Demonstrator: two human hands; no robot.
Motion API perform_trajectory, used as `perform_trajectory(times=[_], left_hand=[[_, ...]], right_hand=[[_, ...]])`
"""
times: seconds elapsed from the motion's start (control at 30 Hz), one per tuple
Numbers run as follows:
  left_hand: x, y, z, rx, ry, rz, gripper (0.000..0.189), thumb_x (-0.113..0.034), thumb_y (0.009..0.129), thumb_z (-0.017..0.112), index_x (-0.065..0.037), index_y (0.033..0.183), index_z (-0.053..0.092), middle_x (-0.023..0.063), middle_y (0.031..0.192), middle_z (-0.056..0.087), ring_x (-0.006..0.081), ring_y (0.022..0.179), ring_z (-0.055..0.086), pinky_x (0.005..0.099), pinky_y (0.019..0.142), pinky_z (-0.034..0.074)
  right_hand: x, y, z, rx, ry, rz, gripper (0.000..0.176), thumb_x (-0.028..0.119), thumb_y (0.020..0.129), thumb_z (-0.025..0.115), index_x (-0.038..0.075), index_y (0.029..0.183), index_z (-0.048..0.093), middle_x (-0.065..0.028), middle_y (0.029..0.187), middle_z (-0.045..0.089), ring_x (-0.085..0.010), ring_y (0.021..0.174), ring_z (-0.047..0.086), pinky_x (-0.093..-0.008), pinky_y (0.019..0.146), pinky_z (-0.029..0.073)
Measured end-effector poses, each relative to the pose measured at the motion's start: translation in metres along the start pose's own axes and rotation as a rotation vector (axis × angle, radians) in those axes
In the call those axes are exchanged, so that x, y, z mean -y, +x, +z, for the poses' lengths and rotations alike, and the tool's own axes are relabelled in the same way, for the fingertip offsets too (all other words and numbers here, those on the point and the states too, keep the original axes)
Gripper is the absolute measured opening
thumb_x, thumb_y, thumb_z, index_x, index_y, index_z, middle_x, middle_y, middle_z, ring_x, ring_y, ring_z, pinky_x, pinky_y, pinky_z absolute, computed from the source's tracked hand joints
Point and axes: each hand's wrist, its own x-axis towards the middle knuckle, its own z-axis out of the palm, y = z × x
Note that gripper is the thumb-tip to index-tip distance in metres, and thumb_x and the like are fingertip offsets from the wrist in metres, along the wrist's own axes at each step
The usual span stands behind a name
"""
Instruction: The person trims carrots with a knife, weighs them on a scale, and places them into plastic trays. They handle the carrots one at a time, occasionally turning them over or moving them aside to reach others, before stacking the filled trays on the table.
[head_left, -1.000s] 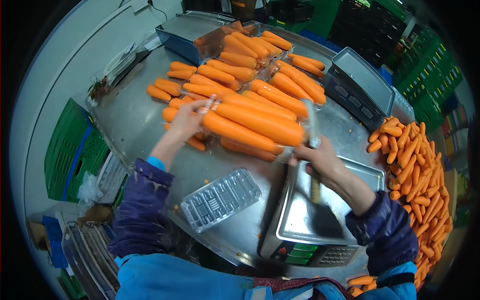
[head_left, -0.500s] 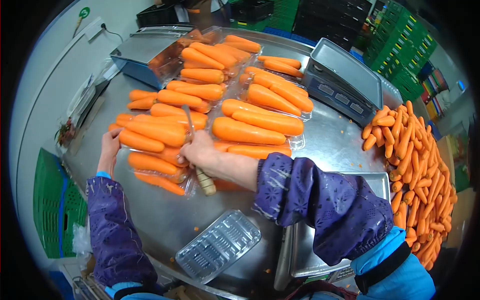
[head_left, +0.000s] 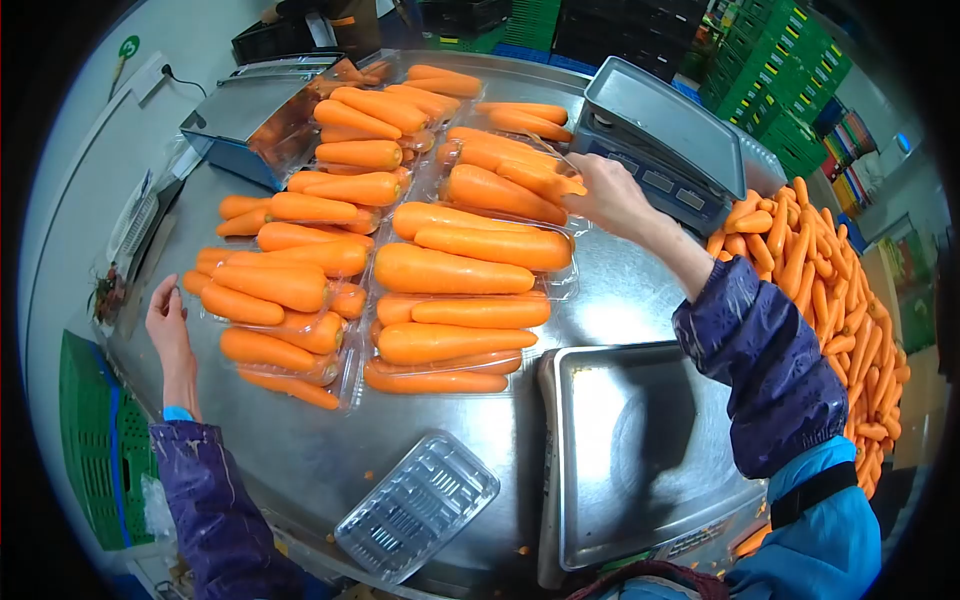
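**Hazards and Hand Position at the Carrot Packs**

Risk 1: a top carrot (head_left: 530,178) may roll or slip off its pack if the right hand (head_left: 612,195) presses or pulls on one end only; the carrots lie stacked on rounded sides. Risk 2: the transparent tray (head_left: 418,508) lies tilted in plan close to the near edge of the bench (head_left: 440,415); a brush from the left sleeve (head_left: 215,500) could push it over. Risk 3: the right forearm reaches across beyond the scale pan (head_left: 610,400); a lowered sleeve could catch its rim.

Position: the top carrot lies toward the far edge, in the right-hand row of packs, its end at the fingertips of the right hand. That grip is drawn together; whether it pinches the carrot or the pack rim cannot be told. The left hand (head_left: 172,325) is loosely spread and holds nothing, near the left edge, just beside the left-hand row of carrots (head_left: 240,302).
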Motion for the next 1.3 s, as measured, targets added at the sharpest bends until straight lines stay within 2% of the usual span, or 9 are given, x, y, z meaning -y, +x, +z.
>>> perform_trajectory(times=[0.17,0.37,0.47,0.53,0.7,0.9,1.1,1.17,1.3], left_hand=[[-0.036,-0.018,0.020,0.010,-0.066,0.106,0.020,-0.008,0.091,0.051,-0.007,0.107,0.062,-0.0028,0.100,0.059,0.0063,0.085,0.051,0.0210,0.072,0.040],[-0.069,-0.047,0.051,0.124,-0.166,0.198,0.018,-0.005,0.091,0.050,-0.002,0.104,0.061,0.0009,0.100,0.059,0.0089,0.094,0.053,0.0237,0.082,0.042],[-0.081,-0.063,0.064,0.214,-0.200,0.218,0.016,-0.003,0.090,0.051,-0.001,0.103,0.061,0.0015,0.100,0.059,0.0097,0.095,0.054,0.0238,0.085,0.041],[-0.089,-0.076,0.076,0.254,-0.202,0.207,0.016,-0.003,0.090,0.051,-0.001,0.102,0.061,0.0016,0.100,0.059,0.0098,0.095,0.053,0.0237,0.086,0.041],[-0.117,-0.116,0.109,0.396,-0.206,0.225,0.013,-0.002,0.089,0.053,-0.001,0.098,0.062,0.0014,0.099,0.058,0.0093,0.094,0.053,0.0223,0.086,0.040],[-0.140,-0.145,0.115,0.520,-0.239,0.207,0.012,0.002,0.088,0.052,0.000,0.096,0.060,0.0014,0.094,0.057,0.0081,0.091,0.052,0.0214,0.083,0.041],[-0.153,-0.169,0.116,0.621,-0.379,0.194,0.013,0.000,0.088,0.052,0.001,0.099,0.059,0.0028,0.098,0.056,0.0091,0.093,0.053,0.0233,0.083,0.043],[-0.164,-0.183,0.122,0.663,-0.404,0.186,0.016,0.001,0.088,0.051,0.002,0.103,0.058,0.0041,0.099,0.056,0.0102,0.092,0.053,0.0240,0.084,0.044],[-0.198,-0.222,0.140,0.785,-0.525,0.246,0.024,-0.001,0.089,0.051,0.003,0.112,0.056,0.0046,0.099,0.056,0.0113,0.091,0.054,0.0244,0.081,0.046]], right_hand=[[-0.027,-0.004,0.016,0.048,-0.042,0.001,0.043,0.015,0.070,0.064,0.006,0.111,0.053,-0.0151,0.110,0.054,-0.0337,0.101,0.056,-0.0418,0.084,0.046],[-0.042,0.005,0.028,-0.024,-0.041,-0.060,0.043,0.015,0.069,0.066,0.005,0.109,0.054,-0.0154,0.108,0.054,-0.0339,0.098,0.056,-0.0408,0.083,0.046],[-0.052,0.006,0.021,-0.051,0.053,-0.121,0.042,0.017,0.069,0.066,0.004,0.108,0.054,-0.0158,0.105,0.055,-0.0329,0.095,0.057,-0.0396,0.081,0.046],[-0.057,0.004,0.013,-0.004,0.497,0.096,0.043,0.019,0.069,0.066,0.003,0.107,0.055,-0.0167,0.101,0.056,-0.0325,0.094,0.056,-0.0388,0.081,0.045],[-0.055,0.005,0.031,-0.088,0.150,-0.129,0.050,0.020,0.068,0.068,0.001,0.111,0.052,-0.0202,0.104,0.057,-0.0319,0.094,0.057,-0.0371,0.083,0.045],[-0.047,0.007,0.031,0.010,0.037,-0.108,0.055,0.017,0.065,0.068,-0.001,0.114,0.051,-0.0201,0.108,0.057,-0.0334,0.099,0.056,-0.0371,0.085,0.045],[-0.027,-0.036,0.000,-0.155,0.333,-0.215,0.059,0.014,0.065,0.071,0.000,0.118,0.049,-0.0112,0.104,0.057,-0.0188,0.078,0.057,-0.0297,0.073,0.047],[-0.008,-0.063,-0.017,-0.022,0.663,-0.075,0.059,0.010,0.066,0.071,0.003,0.119,0.048,-0.0098,0.108,0.055,-0.0156,0.075,0.058,-0.0286,0.069,0.049],[0.015,-0.109,-0.035,0.013,0.797,-0.158,0.059,0.006,0.068,0.069,0.004,0.123,0.046,-0.0084,0.114,0.052,-0.0084,0.066,0.054,-0.0224,0.059,0.047]])
